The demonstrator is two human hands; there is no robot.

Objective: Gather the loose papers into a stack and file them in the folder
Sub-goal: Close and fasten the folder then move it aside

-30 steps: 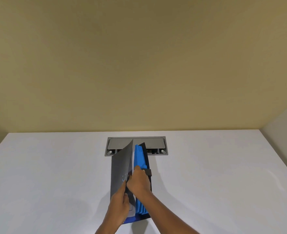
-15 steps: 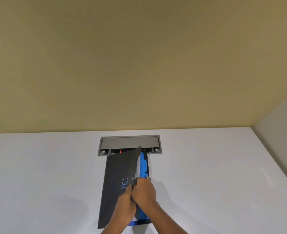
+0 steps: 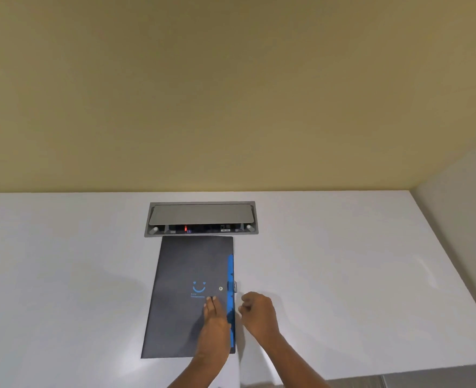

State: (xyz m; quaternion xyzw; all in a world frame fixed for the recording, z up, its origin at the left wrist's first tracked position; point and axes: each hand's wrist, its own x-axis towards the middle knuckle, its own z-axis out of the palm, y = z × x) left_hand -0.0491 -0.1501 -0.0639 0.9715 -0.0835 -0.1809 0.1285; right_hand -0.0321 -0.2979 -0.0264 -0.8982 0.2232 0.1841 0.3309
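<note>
A dark grey folder [image 3: 181, 289] with a blue smiley logo lies flat and closed on the white table [image 3: 63, 275]. A blue edge [image 3: 231, 289] of its inner pockets shows along the right side, with a small snap button near it. My left hand [image 3: 214, 317] rests flat on the cover, fingers together, pressing near the logo. My right hand [image 3: 258, 312] hovers just right of the folder with fingers loosely curled, holding nothing. No loose papers are visible.
A grey recessed cable and power box [image 3: 202, 219] with its lid raised sits in the table just beyond the folder's far edge. A beige wall rises behind the table. The table's right edge [image 3: 438, 253] runs diagonally near a side wall.
The folder's cover came down from upright to flat and closed. My right hand let go and moved off to the right; my left hand now lies flat on the cover.
</note>
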